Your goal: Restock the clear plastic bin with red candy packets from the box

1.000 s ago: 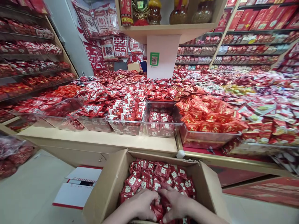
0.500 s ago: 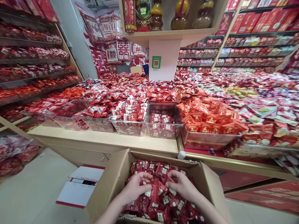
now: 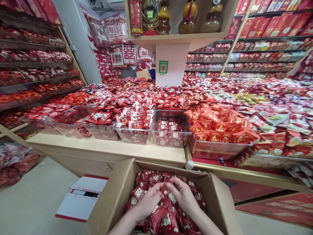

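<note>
An open cardboard box (image 3: pixel 110 192) stands in front of me, full of dark red candy packets (image 3: pixel 166 222) with white printed characters. Both hands are inside it, close together over the heap. My left hand (image 3: pixel 150 199) is closed, thumb and fingers pinching at a dark red packet (image 3: pixel 168 194). My right hand (image 3: pixel 183 195) is closed at the upper end of the same packet, its fingertips near those of the left. The fingers partly cover the packet. Beyond the box, a clear plastic bin (image 3: pixel 170 138) on the counter holds similar dark red packets, stacked low inside.
A pale wooden counter (image 3: pixel 117 147) runs behind the box. Neighbouring bins hold white-and-red packets (image 3: pixel 135 120) and orange-red packets (image 3: pixel 217 130). White-and-red cartons (image 3: pixel 78 202) lie on the floor at left. A display shelf (image 3: pixel 176 38) overhangs the counter; stocked shelves line both sides.
My hands have come closer together, now almost meeting at the fingertips. My right hand has shifted left and the left slightly right. The packets beneath lie differently.
</note>
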`<state>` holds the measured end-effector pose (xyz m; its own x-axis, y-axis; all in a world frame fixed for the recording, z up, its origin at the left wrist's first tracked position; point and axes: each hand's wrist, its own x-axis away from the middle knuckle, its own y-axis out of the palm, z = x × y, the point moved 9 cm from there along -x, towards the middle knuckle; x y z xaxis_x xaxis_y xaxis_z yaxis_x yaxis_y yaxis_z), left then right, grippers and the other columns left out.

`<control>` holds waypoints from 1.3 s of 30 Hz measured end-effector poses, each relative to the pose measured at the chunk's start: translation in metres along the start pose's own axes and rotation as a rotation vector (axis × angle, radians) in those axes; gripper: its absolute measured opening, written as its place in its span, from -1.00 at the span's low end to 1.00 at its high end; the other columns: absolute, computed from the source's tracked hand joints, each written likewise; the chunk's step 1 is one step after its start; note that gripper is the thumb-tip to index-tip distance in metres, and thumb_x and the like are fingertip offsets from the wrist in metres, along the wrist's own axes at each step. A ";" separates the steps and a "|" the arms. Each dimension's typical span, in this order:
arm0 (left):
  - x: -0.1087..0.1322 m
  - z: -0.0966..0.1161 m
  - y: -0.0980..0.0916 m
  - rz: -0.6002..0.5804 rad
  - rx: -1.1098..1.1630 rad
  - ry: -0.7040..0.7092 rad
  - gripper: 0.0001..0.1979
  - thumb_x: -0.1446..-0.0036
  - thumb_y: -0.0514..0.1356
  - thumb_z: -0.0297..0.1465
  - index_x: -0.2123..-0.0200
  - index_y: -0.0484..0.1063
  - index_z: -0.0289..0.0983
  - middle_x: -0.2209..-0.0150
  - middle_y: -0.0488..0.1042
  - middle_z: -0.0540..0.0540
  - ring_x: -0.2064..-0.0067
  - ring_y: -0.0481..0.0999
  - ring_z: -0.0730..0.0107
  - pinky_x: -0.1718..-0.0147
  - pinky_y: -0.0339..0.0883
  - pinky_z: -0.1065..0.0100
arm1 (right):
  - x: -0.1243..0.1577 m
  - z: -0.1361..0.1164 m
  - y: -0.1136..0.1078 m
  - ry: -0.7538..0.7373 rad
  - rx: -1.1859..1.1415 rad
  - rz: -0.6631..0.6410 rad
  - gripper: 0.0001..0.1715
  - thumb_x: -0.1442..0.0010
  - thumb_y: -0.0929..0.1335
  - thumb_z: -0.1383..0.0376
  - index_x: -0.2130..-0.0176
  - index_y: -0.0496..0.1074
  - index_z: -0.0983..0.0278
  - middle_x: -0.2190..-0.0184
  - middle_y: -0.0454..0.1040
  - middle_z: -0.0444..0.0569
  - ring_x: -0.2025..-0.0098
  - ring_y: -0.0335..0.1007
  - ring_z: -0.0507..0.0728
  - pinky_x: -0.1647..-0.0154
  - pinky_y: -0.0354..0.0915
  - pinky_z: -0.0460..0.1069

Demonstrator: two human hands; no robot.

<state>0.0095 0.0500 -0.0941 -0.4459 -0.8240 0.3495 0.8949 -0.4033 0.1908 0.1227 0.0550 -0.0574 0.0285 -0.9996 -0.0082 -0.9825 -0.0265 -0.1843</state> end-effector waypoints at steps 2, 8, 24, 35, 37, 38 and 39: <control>0.003 0.004 0.013 -0.086 -0.059 0.029 -0.75 0.03 0.13 -0.31 0.24 0.41 -0.24 0.40 0.42 0.02 0.33 0.34 0.45 0.26 0.18 0.43 | 0.002 -0.011 0.007 -0.102 0.191 -0.049 -0.66 -0.11 0.19 0.11 0.47 0.33 0.30 0.53 0.33 -0.09 0.45 0.21 0.01 0.39 0.16 -0.09; 0.000 0.000 0.009 -0.032 -0.248 0.015 -0.61 0.04 0.08 -0.09 0.56 0.36 -0.34 0.65 0.19 0.11 0.57 0.12 0.56 0.55 0.03 0.50 | 0.007 -0.019 0.007 -0.115 0.302 -0.138 -0.70 -0.07 0.24 0.11 0.39 0.35 0.30 0.49 0.38 -0.08 0.42 0.25 0.03 0.39 0.18 -0.09; -0.003 0.063 0.016 0.057 -0.296 0.189 -0.64 -0.09 -0.04 -0.17 0.46 0.36 -0.32 0.52 0.35 0.02 0.45 0.26 0.45 0.44 0.12 0.44 | -0.004 -0.015 -0.036 0.164 -0.142 -0.034 -0.65 0.02 0.30 0.08 0.36 0.32 0.33 0.56 0.34 -0.14 0.59 0.23 -0.05 0.60 0.18 -0.14; 0.010 0.073 0.002 0.095 -0.315 0.227 -0.65 -0.09 -0.01 -0.19 0.43 0.41 -0.33 0.47 0.41 -0.01 0.39 0.32 0.41 0.38 0.18 0.44 | -0.012 -0.094 -0.018 -0.200 0.600 -0.315 -0.73 -0.10 0.19 0.23 0.49 0.39 0.27 0.59 0.37 -0.13 0.55 0.21 -0.02 0.51 0.12 -0.13; 0.011 0.079 -0.008 0.162 -0.253 0.240 -0.68 -0.08 0.01 -0.21 0.33 0.43 -0.31 0.37 0.45 -0.04 0.26 0.36 0.35 0.24 0.20 0.40 | -0.033 -0.136 -0.029 -0.293 0.756 -0.269 -0.70 -0.11 0.18 0.23 0.46 0.42 0.26 0.57 0.40 -0.12 0.53 0.24 -0.02 0.48 0.14 -0.13; 0.012 0.080 -0.014 0.201 -0.233 0.240 -0.69 -0.08 0.02 -0.22 0.29 0.43 -0.30 0.31 0.46 -0.05 0.20 0.36 0.32 0.18 0.18 0.38 | -0.050 -0.157 -0.039 -0.320 0.840 -0.200 -0.69 -0.11 0.17 0.22 0.45 0.43 0.26 0.55 0.41 -0.11 0.50 0.27 -0.01 0.44 0.16 -0.13; 0.012 0.080 -0.019 0.235 -0.218 0.232 -0.69 -0.06 0.04 -0.23 0.26 0.43 -0.29 0.27 0.47 -0.07 0.15 0.35 0.30 0.12 0.16 0.36 | -0.072 -0.176 -0.053 -0.334 0.929 -0.103 -0.68 -0.11 0.18 0.21 0.43 0.44 0.27 0.53 0.42 -0.09 0.46 0.30 0.01 0.40 0.17 -0.12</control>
<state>-0.0143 0.0800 -0.0203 -0.2357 -0.9618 0.1391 0.9656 -0.2479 -0.0780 0.1401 0.1256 0.1263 0.2965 -0.9341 -0.1988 -0.4421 0.0503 -0.8956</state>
